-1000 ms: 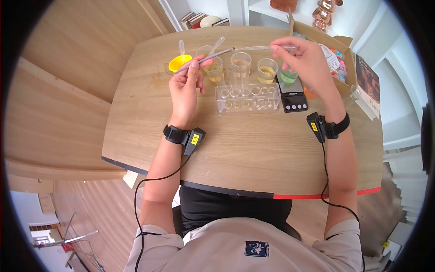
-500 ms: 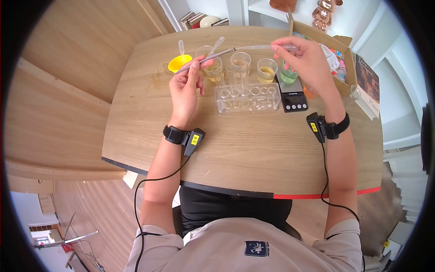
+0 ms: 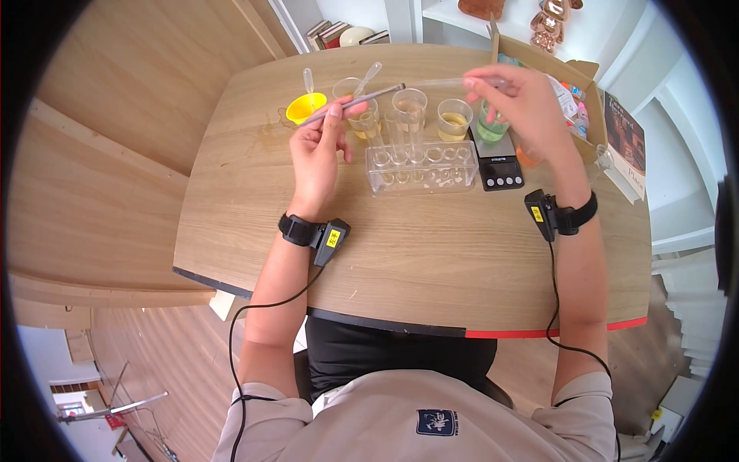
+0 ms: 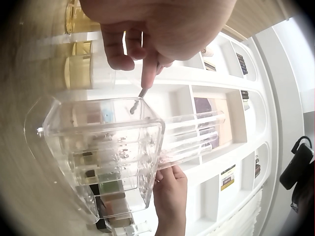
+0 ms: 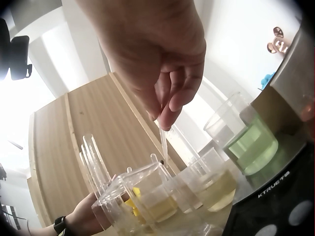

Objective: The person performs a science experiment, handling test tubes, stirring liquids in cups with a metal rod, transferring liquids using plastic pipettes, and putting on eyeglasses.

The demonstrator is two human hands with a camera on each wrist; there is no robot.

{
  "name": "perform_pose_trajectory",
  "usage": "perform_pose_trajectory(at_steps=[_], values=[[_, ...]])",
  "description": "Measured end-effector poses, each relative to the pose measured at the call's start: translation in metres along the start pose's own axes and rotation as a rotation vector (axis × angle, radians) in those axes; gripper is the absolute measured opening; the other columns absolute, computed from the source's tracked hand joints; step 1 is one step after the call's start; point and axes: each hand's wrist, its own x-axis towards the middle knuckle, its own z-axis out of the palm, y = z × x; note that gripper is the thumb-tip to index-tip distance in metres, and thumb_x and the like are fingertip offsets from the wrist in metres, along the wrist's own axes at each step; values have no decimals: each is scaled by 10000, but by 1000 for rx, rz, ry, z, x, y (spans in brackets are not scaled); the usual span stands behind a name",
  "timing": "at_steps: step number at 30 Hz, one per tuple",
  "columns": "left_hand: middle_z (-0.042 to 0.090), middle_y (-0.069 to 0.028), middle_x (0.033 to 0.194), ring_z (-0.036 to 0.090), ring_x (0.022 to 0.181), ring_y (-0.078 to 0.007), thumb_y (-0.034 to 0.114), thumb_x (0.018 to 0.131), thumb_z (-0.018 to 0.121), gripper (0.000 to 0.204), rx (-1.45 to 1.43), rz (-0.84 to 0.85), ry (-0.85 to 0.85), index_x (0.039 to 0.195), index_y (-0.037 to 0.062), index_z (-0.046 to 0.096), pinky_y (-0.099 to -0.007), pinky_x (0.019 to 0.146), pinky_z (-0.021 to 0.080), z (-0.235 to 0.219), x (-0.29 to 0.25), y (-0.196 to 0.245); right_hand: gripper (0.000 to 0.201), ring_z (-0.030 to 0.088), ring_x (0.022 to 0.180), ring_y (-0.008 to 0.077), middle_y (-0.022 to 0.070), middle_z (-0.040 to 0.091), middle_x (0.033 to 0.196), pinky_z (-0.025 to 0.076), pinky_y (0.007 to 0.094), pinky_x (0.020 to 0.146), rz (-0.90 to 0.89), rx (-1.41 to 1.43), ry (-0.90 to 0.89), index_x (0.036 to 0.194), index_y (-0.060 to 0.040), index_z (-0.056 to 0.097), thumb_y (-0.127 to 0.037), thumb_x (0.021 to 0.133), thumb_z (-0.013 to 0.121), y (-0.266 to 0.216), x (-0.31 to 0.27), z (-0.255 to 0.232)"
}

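My left hand (image 3: 317, 154), raised over the table's left side, pinches a slim grey stick (image 3: 350, 104) with a dark tip. That dark tip points right; in the left wrist view the stick (image 4: 143, 92) slants out below the fingers. Across from it, my right hand (image 3: 531, 112) pinches a clear plastic dropper (image 3: 439, 82) between thumb and fingers. The dropper's thin end points left and lies right at the stick's dark tip in the head view. Below both hands stands a clear test tube rack (image 3: 422, 168) with several tubes upright at its left end.
Behind the rack are cups of yellowish liquid, one (image 3: 454, 122) at its right. A cup of green liquid (image 3: 491, 127) stands on a black scale (image 3: 502, 173). A yellow bowl (image 3: 305, 108) holds another dropper. At right are a cardboard box (image 3: 531, 55) and a book (image 3: 625, 138).
Both hands have shifted slightly to the right, the stick and dropper with them. Their ends stay close together. The things on the table have not moved.
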Motion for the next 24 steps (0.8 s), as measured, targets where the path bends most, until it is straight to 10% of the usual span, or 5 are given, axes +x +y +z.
perform_pose_trajectory(at_steps=[24], values=[[720, -107, 1150, 387, 616, -53, 269, 1080, 495, 348, 57, 55, 82, 1239, -16, 617, -223, 503, 429, 2, -1, 4, 217, 592, 691, 45, -9, 677, 797, 442, 231, 597, -40, -41, -20, 1052, -63, 726, -224, 906, 727, -4, -1, -10]])
